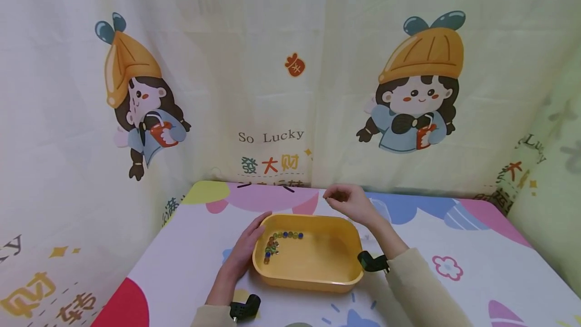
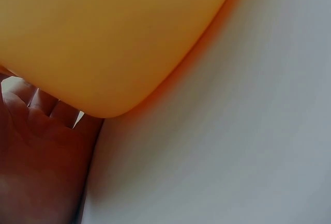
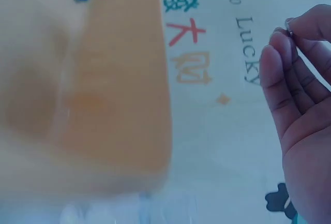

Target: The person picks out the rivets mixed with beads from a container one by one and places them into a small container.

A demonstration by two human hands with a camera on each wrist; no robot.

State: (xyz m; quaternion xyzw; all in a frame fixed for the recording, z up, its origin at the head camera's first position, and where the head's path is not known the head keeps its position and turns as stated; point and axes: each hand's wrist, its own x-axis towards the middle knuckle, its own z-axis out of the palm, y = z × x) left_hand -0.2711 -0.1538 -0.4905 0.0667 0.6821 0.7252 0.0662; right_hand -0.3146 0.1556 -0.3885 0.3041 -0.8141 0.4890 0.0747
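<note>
A yellow rectangular tray (image 1: 317,251) stands on the table. Inside it, several small glass marbles (image 1: 290,235) in blue, green and amber line the far wall and bunch up along the left wall. My left hand (image 1: 245,246) holds the tray's left side, thumb at the rim and fingers along the outer wall; its palm shows in the left wrist view. Past the tray's far right corner, my right hand (image 1: 351,203) is raised. Thumb and forefinger pinch a tiny shiny piece (image 3: 288,27), mostly hidden by the fingertips; its kind I cannot tell.
A white cloth (image 1: 181,261) with pink, blue and red printed shapes covers the table. Behind it and at both sides hangs a cream curtain (image 1: 336,115) with cartoon figures and lettering. Black wrist cameras (image 1: 373,261) sit on both forearms.
</note>
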